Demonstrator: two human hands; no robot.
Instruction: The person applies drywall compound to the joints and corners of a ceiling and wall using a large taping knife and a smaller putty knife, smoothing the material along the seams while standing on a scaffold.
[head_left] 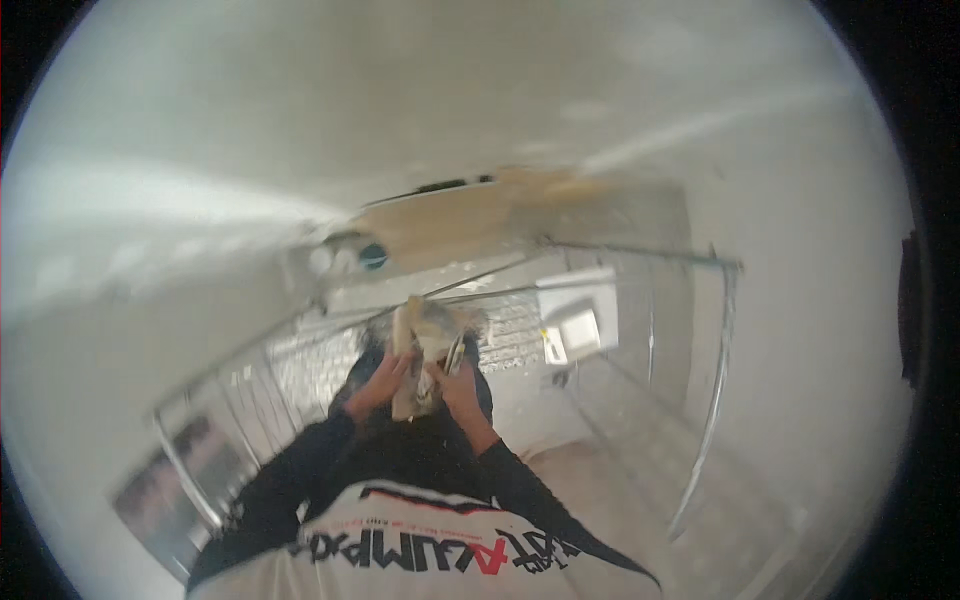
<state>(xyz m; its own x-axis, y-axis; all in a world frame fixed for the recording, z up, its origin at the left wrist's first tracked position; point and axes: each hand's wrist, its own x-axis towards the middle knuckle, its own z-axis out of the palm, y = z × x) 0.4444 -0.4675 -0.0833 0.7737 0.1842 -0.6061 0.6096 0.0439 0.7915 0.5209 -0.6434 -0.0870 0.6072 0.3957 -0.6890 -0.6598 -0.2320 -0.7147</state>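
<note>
Beige and blurred, a soft-looking piece is held between the hands, its left side pinched by the left hand. In the right hand's grip a slender, pale tool seems to be pinched — should the piece twist, the left hand might be nicked. Far right, a white, tray-like container is seen — its contents cannot be told.

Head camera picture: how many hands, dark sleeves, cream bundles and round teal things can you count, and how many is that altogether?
Hands: 2 (left hand, right hand)
Dark sleeves: 2 (left sleeve, right sleeve)
Cream bundle at the hands, blurry: 1
Round teal thing: 1
Total: 6
</note>
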